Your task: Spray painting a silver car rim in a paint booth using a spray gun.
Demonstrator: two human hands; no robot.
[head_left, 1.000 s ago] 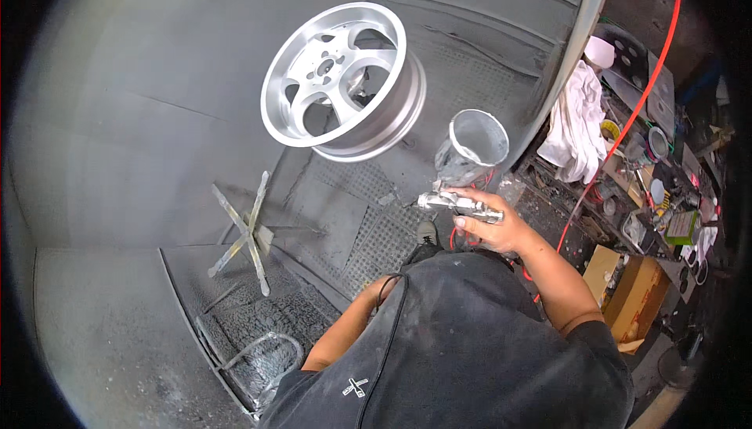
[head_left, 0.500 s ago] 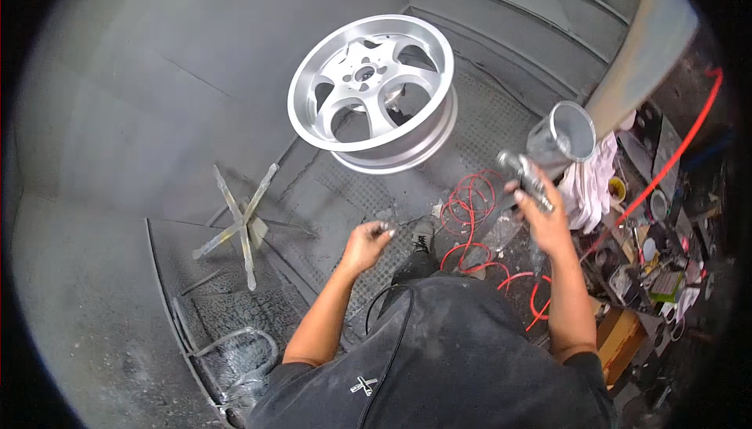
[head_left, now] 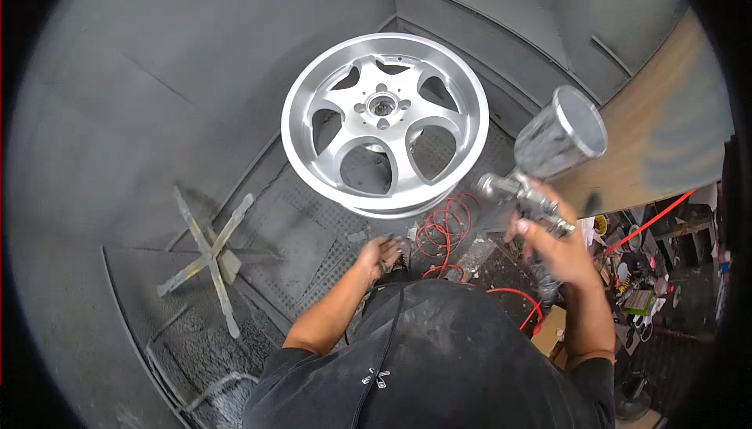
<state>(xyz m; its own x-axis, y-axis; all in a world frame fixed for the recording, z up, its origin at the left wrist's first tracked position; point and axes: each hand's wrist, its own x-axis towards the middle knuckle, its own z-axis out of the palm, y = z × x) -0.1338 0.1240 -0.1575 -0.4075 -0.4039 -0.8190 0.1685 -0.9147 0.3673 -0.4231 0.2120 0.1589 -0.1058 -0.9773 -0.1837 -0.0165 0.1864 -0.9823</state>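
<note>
Steady the silvery metal spray gun [head_left: 526, 192] and smeared grey cup [head_left: 547, 143] in the closed grip of the bare right hand [head_left: 569, 253], clear of the silver spoked metal wheel [head_left: 396, 147] just leftward, and hold off the half-curled left hand [head_left: 379, 255], impossible to confirm empty.

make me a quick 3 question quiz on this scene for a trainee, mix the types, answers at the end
1. Which hand holds the spray gun?
2. True or false: in the picture, the cross-shaped frame is to the right of the silver wheel.
3. Fill in the blank: the coiled hose is coloured ____.

Key:
1. The right hand.
2. False; it is to the left, lower in the picture.
3. Red.
</note>
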